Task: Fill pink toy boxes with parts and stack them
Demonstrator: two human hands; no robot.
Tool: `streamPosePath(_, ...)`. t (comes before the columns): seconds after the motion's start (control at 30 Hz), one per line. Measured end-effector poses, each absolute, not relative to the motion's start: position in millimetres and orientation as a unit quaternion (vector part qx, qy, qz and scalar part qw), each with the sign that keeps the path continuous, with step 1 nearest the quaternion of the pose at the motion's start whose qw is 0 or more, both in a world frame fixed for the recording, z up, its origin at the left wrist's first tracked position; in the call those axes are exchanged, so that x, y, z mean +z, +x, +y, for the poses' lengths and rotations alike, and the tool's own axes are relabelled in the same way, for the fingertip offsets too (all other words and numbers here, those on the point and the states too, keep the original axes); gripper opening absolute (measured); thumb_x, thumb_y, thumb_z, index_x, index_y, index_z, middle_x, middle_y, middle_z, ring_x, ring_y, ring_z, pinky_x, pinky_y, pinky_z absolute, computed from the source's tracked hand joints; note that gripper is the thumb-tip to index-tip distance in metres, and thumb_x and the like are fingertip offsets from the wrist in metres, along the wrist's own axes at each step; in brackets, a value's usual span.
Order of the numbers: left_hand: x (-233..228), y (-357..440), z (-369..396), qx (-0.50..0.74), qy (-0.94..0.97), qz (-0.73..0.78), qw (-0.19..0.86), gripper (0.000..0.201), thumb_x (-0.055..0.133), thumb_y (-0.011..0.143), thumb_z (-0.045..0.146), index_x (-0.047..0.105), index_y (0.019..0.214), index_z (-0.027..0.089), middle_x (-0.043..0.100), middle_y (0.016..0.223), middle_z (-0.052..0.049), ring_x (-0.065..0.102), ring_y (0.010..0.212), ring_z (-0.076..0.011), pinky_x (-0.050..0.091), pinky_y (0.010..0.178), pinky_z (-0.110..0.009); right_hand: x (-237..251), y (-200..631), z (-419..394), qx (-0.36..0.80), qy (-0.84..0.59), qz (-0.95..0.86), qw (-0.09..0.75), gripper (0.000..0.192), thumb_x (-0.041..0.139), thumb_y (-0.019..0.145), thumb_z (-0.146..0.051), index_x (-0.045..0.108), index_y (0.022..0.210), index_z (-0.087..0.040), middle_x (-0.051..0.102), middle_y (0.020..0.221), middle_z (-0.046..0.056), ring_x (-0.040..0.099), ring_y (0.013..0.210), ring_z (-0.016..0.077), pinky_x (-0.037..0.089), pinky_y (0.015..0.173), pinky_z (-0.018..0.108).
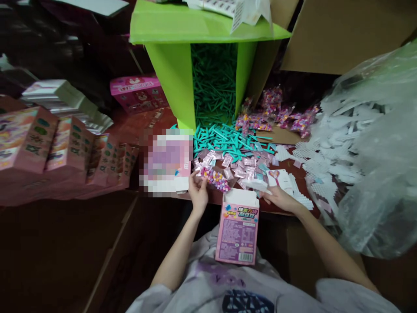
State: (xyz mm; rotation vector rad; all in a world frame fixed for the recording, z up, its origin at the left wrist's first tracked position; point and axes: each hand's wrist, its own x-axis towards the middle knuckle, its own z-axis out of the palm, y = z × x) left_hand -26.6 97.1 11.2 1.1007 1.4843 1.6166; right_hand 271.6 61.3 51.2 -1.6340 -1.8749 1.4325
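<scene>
My left hand (198, 191) pinches one end of a clear bag of colourful cubes (215, 179), purple, yellow and white. A white flat piece (257, 185) is between the fingers of my right hand (280, 200); its exact kind is not clear. Below and between both hands, a pink and purple printed box (237, 234) stands upright against my body, with its top flap raised. Small pink sachets (241, 169) lie scattered just beyond my hands. Beside my right hand lie a white printed card (280, 180) and a stack of white pegboards (299, 193).
Green plastic sticks (224, 139) spill from a bright green box (169, 78). More cube bags (273, 111) lie behind. A clear sack (374, 152) with white pieces bulges at right. Pink boxes (29, 143) line the left side. One area beside my left hand is pixelated.
</scene>
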Motion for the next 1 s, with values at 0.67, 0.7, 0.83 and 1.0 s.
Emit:
streamPosePath(0.67, 28, -3, 96, 0.34, 0.75, 0.397, 0.405, 0.023, 0.05, 0.088, 0.023, 0.068, 0.103, 0.025, 0.07, 0.094, -0.006, 0.063, 0.087, -0.0199, 0.042, 0.085, -0.036, 53, 247, 79, 0.419, -0.589, -0.653, 0.226, 0.026, 0.057, 0.078, -0.038, 0.052, 0.095, -0.02, 0.057, 0.078, 0.001, 0.055, 0.067, 0.015, 0.044, 0.062, 0.027)
streamPosePath(0.7, 28, -2, 90, 0.315, 0.774, 0.389, 0.388, 0.021, 0.052, 0.088, 0.025, 0.07, 0.099, 0.025, 0.07, 0.093, -0.006, 0.062, 0.088, -0.0206, 0.039, 0.088, -0.039, 50, 245, 71, 0.399, -0.599, -0.642, 0.265, 0.026, 0.056, 0.079, -0.04, 0.053, 0.096, -0.02, 0.057, 0.08, 0.002, 0.057, 0.071, 0.0166, 0.046, 0.066, 0.03)
streamPosePath(0.83, 23, 2, 62, 0.244, 0.838, 0.365, 0.324, 0.024, 0.057, 0.084, 0.038, 0.073, 0.072, 0.024, 0.065, 0.102, -0.009, 0.05, 0.104, -0.0269, 0.028, 0.093, -0.05, 27, 227, 27, 0.25, -0.681, -0.562, 0.397, 0.021, 0.051, 0.085, -0.043, 0.054, 0.094, -0.025, 0.059, 0.087, 0.007, 0.056, 0.079, 0.0224, 0.047, 0.076, 0.039)
streamPosePath(1.0, 12, -2, 30, 0.384, 0.755, 0.391, 0.359, 0.05, 0.038, 0.091, 0.045, 0.068, 0.058, 0.024, 0.06, 0.114, -0.008, 0.044, 0.112, -0.0291, 0.028, 0.097, -0.051, -19, 189, -28, 0.355, -0.693, -0.404, 0.479, 0.037, 0.036, 0.087, -0.052, 0.052, 0.111, -0.028, 0.059, 0.112, 0.01, 0.055, 0.104, 0.0273, 0.046, 0.088, 0.046)
